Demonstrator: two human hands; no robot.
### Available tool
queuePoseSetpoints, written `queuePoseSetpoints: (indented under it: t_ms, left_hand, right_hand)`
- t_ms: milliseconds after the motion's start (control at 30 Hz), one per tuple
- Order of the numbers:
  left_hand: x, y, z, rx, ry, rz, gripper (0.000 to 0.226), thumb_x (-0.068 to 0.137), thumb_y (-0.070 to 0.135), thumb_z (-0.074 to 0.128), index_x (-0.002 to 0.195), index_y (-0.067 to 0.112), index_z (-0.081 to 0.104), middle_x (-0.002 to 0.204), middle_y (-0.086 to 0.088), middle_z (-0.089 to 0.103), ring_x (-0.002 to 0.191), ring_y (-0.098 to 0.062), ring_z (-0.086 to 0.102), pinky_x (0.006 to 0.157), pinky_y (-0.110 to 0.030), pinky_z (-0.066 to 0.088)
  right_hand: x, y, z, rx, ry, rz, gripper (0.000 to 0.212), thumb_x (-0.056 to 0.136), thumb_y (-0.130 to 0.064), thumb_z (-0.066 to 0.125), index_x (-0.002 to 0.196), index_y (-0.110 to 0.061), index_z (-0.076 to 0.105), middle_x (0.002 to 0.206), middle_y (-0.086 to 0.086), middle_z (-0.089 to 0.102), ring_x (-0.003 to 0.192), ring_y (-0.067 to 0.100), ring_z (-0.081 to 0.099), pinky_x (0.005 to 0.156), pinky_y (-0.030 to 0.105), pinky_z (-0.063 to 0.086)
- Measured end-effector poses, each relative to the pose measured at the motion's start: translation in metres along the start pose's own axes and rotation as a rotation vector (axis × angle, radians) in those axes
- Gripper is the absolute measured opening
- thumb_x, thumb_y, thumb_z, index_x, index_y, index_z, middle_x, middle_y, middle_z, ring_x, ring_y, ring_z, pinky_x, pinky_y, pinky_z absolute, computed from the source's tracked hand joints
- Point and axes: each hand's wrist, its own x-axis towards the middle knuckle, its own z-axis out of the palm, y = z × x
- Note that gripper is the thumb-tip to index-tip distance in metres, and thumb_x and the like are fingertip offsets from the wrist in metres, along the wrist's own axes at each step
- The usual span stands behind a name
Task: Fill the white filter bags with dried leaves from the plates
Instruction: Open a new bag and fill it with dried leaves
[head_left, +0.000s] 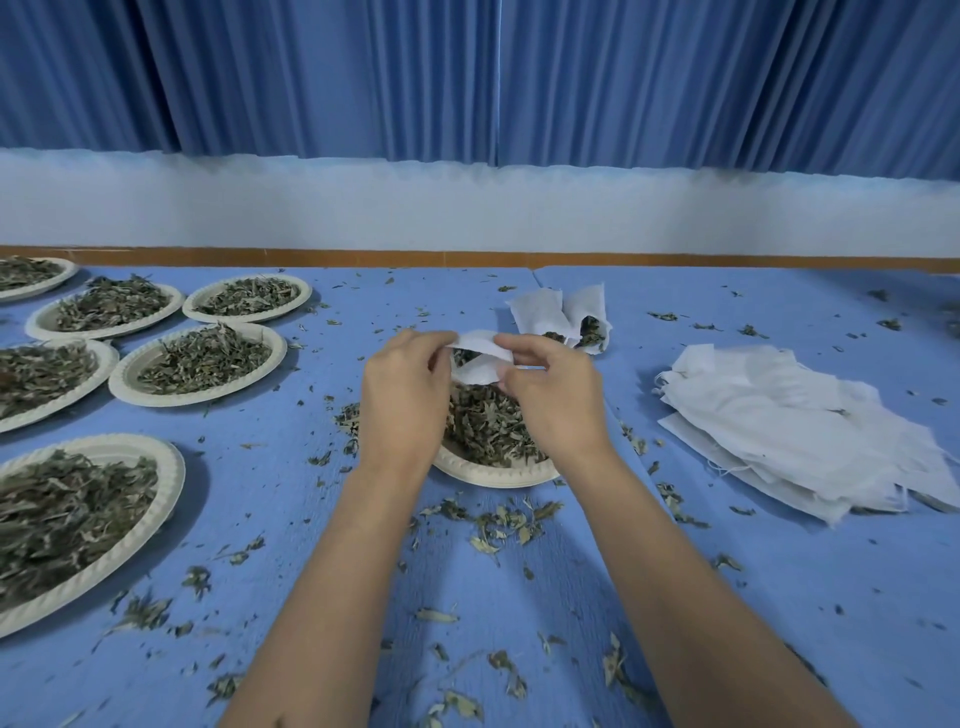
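We note table (727, 597) under blue textured sheet, brown strip along far edge. Left side: six cream plates (174, 483) heaped with dried leaves (202, 358), clustered close together from far-left corner down toward near edge. Centre: seventh plate (493, 474), also holding leaves. Beyond it, toward far edge: two filled white bags (540, 312) lying together, touching. Right side: loose stack of empty white bags (805, 431). We see leaf crumbs (498, 525) scattered over whole surface, thickest around centre plate and toward near edge.

Herb-packing workroom: blue-covered table (727, 571) w/ many leaf plates (173, 470), bag stack (789, 436), blue curtains (467, 78) behind.
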Motion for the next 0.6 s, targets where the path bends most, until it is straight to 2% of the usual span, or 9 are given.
queuePoseSetpoints:
  t_ms: [67,133,233,267,333,400,500,533,600]
  left_hand:
    - [0.002,0.001,-0.003,-0.030,0.050,-0.046,0.019,0.090,0.014,0.061,0.101,0.005,0.072,0.092,-0.012,0.070,0.078,-0.016,0.061,0.071,-0.011,0.035]
    - [0.003,-0.001,-0.004,-0.011,0.088,-0.068,0.021,0.091,0.020,0.060,0.096,0.005,0.073,0.082,-0.012,0.069,0.070,-0.017,0.058,0.063,-0.015,0.034]
    - [0.002,-0.005,-0.004,0.044,0.104,-0.072,0.023,0.093,0.022,0.057,0.095,0.005,0.072,0.076,-0.011,0.064,0.063,-0.015,0.049,0.060,-0.016,0.028]
    - [0.002,-0.005,-0.004,0.055,0.106,-0.075,0.023,0.093,0.022,0.057,0.096,0.005,0.072,0.076,-0.011,0.064,0.063,-0.015,0.048,0.060,-0.015,0.028]
    - [0.001,-0.004,-0.004,0.051,0.103,-0.090,0.023,0.093,0.023,0.057,0.096,0.006,0.072,0.078,-0.011,0.066,0.064,-0.016,0.052,0.060,-0.016,0.031]
    - [0.001,-0.003,-0.003,0.009,0.098,-0.118,0.022,0.092,0.023,0.058,0.097,0.006,0.072,0.080,-0.011,0.069,0.069,-0.017,0.059,0.063,-0.021,0.040]
    - [0.000,0.001,-0.001,-0.100,0.091,-0.169,0.021,0.091,0.019,0.060,0.106,0.010,0.070,0.087,-0.011,0.071,0.078,-0.021,0.065,0.073,-0.030,0.052]
    - [-0.001,0.002,0.000,-0.115,0.085,-0.173,0.021,0.091,0.018,0.060,0.108,0.011,0.070,0.088,-0.011,0.071,0.079,-0.021,0.066,0.076,-0.033,0.053]
    - [-0.001,0.002,0.001,-0.143,0.080,-0.183,0.021,0.091,0.018,0.060,0.108,0.012,0.070,0.088,-0.010,0.071,0.078,-0.020,0.066,0.076,-0.033,0.054]
  right_hand:
    - [0.000,0.000,-0.003,0.026,-0.144,-0.003,0.048,0.089,0.002,0.056,0.130,-0.022,0.054,0.106,-0.006,0.060,0.093,0.007,0.062,0.083,0.019,0.053]
    - [0.000,-0.001,-0.007,-0.040,-0.171,-0.005,0.050,0.091,-0.004,0.056,0.135,-0.025,0.047,0.111,-0.003,0.061,0.099,0.009,0.061,0.086,0.023,0.051]
    - [0.003,-0.005,-0.016,-0.582,-0.057,-0.107,0.044,0.087,-0.039,0.061,0.128,-0.025,0.054,0.117,0.001,0.062,0.110,0.016,0.055,0.084,0.031,0.048]
    - [0.002,-0.007,-0.018,-0.740,-0.075,-0.104,0.049,0.084,-0.050,0.061,0.126,-0.026,0.056,0.117,0.002,0.061,0.112,0.019,0.053,0.081,0.032,0.046]
    - [0.001,-0.011,-0.018,-0.847,-0.185,-0.002,0.059,0.079,-0.061,0.060,0.126,-0.026,0.056,0.101,0.005,0.064,0.103,0.022,0.059,0.067,0.030,0.045]
    - [-0.002,-0.014,-0.015,-0.832,-0.271,0.060,0.059,0.078,-0.058,0.063,0.126,-0.024,0.057,0.100,0.005,0.066,0.098,0.021,0.062,0.066,0.029,0.046]
    - [-0.006,-0.014,-0.005,-0.817,-0.310,0.029,0.047,0.080,-0.045,0.068,0.118,-0.017,0.064,0.111,0.007,0.067,0.101,0.022,0.061,0.081,0.035,0.052]
    - [-0.008,-0.014,-0.001,-0.829,-0.318,0.005,0.038,0.081,-0.040,0.069,0.110,-0.016,0.068,0.103,0.007,0.068,0.096,0.023,0.062,0.078,0.035,0.052]
    - [-0.012,-0.014,0.003,-0.901,-0.312,-0.038,0.011,0.083,-0.031,0.067,0.081,-0.021,0.070,0.077,0.003,0.064,0.081,0.026,0.058,0.059,0.028,0.045]
